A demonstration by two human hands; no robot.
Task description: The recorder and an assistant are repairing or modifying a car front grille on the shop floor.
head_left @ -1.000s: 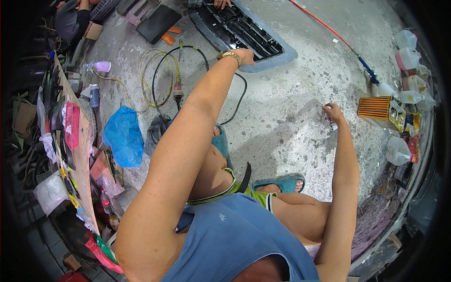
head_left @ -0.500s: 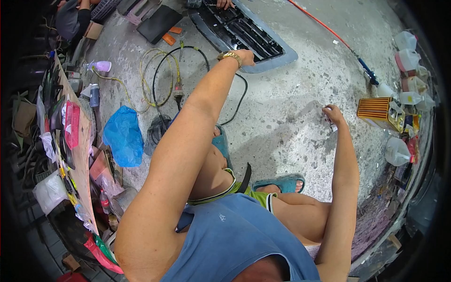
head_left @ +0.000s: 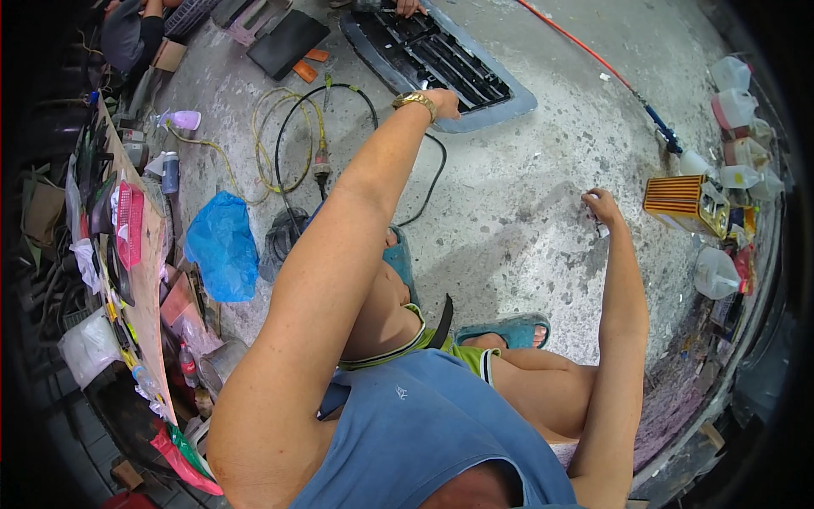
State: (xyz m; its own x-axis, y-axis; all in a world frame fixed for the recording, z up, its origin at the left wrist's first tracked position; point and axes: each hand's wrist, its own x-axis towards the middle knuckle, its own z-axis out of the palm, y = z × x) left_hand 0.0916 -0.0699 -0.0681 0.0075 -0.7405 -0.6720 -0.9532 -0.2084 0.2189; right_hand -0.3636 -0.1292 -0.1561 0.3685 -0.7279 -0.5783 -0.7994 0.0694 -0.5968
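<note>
A black slatted panel with a broad grey border (head_left: 500, 109), like a vehicle grille, lies on the concrete floor in front of me. My left hand (head_left: 443, 103), below a gold wristwatch (head_left: 415, 100), is closed at the panel's near end. A bit of white shows beside its fingers; what they grip is hidden. Off to the right, my right hand (head_left: 602, 205) hangs low over the floor, its fingers closed round a small whitish object (head_left: 602, 230) that looks like a little tube or bottle. Another person's hand (head_left: 410, 8) rests on the panel's far end.
A black cable (head_left: 443, 165) and yellow hose (head_left: 256, 140) loop across the floor at left, near a blue plastic bag (head_left: 222, 246). An orange hose (head_left: 585, 53) runs at far right. Plastic jugs (head_left: 717, 273) and a yellow-striped tin (head_left: 678, 204) line the right side.
The other person's hand on the panel's far end has shifted slightly to the right. Both my hands stay where they were.
</note>
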